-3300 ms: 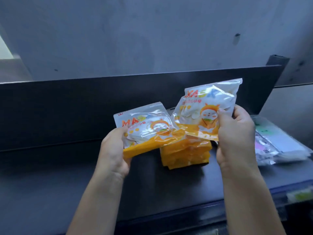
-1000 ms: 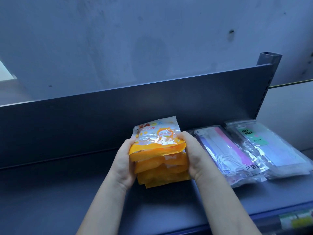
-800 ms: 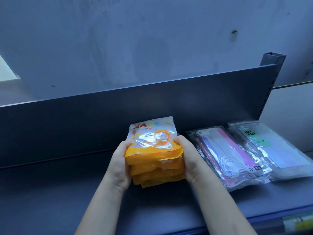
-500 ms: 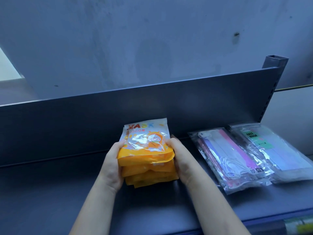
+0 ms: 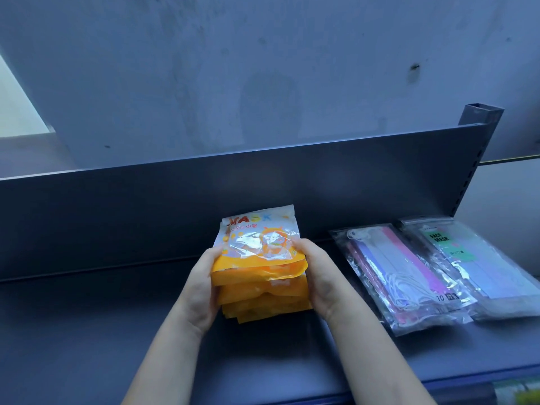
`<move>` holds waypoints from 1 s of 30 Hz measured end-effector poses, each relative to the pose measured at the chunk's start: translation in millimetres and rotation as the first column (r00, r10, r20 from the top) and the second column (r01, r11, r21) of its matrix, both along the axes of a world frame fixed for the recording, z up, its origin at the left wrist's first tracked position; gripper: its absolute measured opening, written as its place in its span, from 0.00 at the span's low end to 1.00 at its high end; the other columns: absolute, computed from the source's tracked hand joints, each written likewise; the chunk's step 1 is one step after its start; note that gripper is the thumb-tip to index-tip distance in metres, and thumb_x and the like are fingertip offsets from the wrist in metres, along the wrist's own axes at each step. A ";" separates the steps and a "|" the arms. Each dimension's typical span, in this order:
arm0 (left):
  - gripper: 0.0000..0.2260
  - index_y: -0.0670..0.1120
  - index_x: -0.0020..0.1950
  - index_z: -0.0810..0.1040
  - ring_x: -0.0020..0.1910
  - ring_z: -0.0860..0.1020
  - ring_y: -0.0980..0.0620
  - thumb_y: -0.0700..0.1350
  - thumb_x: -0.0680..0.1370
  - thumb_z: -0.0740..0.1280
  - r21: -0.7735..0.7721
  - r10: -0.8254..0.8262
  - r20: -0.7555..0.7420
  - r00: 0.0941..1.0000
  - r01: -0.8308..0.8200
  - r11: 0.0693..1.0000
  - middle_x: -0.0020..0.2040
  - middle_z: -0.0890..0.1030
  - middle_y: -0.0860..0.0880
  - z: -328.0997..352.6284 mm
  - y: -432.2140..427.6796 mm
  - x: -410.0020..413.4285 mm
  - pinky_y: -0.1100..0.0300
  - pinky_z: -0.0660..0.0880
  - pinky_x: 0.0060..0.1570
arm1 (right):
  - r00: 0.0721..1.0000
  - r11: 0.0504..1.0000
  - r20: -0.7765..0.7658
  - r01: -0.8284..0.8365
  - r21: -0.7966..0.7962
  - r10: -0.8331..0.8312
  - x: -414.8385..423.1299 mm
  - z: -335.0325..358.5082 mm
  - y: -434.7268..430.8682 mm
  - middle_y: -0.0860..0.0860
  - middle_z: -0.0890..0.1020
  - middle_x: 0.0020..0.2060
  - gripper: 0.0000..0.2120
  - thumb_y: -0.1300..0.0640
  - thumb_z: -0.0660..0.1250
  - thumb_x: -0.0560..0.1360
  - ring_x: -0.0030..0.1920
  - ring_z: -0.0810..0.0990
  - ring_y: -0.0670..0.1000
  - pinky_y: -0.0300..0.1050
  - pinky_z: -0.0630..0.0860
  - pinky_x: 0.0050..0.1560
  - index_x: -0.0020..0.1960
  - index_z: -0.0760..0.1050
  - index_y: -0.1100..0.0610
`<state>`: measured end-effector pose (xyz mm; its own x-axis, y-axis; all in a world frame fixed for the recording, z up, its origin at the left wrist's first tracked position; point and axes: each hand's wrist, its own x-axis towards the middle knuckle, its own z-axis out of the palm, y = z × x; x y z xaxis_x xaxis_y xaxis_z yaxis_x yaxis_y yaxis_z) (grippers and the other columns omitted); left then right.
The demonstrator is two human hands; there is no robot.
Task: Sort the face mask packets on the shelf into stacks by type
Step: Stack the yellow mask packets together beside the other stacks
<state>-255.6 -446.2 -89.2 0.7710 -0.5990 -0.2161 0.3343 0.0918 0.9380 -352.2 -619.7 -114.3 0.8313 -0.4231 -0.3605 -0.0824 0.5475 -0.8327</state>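
Stack of glossy orange-and-clear plastic mask packets (image 5: 260, 276), squeezed from both sides on the dark grey metal shelf (image 5: 87, 331), close to the upright back panel (image 5: 146, 214). Gripped it with the left hand (image 5: 200, 290) curled round the left edge and the right hand (image 5: 320, 283) curled round the right edge, thumbs up by the top packet, fingertips mostly hidden behind the pile.

Had held two of these orange packets in the air a few seconds before, one per hand; found both now laid on the pile, cartoon print facing up. Judged the orange type gathered into one heap.

Over the last second, slid the whole pile leftward along the shelf. Had sat almost against the clear plastic packet of pink, purple and white masks (image 5: 403, 276); sat now apart from it, with a strip of bare shelf between. Left that packet and the clear plastic packet with the green FACE MASK label (image 5: 479, 258) lying flat at the right, overlapping along one edge, untouched.

Noted staggered edges on the orange pile, lower packets poking out toward the front, so judged the squaring unfinished. Judged the remaining work to lie with the two clear packets; could not tell whether either covered more packets beneath.
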 end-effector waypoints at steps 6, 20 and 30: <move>0.20 0.43 0.69 0.78 0.57 0.85 0.40 0.53 0.83 0.60 0.013 0.002 0.005 1.000 -0.002 1.000 0.60 0.86 0.40 -5.2 10.5 7.0 0.46 0.78 0.58 | 0.999 0.998 0.005 -0.048 0.027 0.048 6.7 -4.6 10.3 0.58 0.89 0.54 0.21 0.44 0.65 0.80 0.52 0.88 0.59 0.50 0.85 0.47 0.62 0.86 0.57; 0.31 0.46 0.65 0.81 0.56 0.86 0.43 0.67 0.83 0.50 -0.018 -0.002 0.000 1.000 0.002 1.000 0.58 0.86 0.41 -5.6 6.3 10.4 0.47 0.79 0.57 | 0.991 0.993 0.126 0.062 -0.102 -0.049 18.0 -9.4 21.3 0.54 0.86 0.63 0.24 0.40 0.59 0.84 0.61 0.87 0.56 0.54 0.84 0.59 0.77 0.71 0.47; 0.36 0.46 0.69 0.79 0.62 0.83 0.40 0.72 0.80 0.51 -0.031 -0.026 0.001 1.000 0.026 0.999 0.62 0.84 0.39 -13.3 11.9 19.2 0.45 0.77 0.62 | 0.998 0.987 0.059 0.007 -0.158 0.002 15.4 -8.9 18.3 0.54 0.87 0.61 0.29 0.33 0.54 0.84 0.61 0.87 0.55 0.55 0.82 0.65 0.72 0.78 0.50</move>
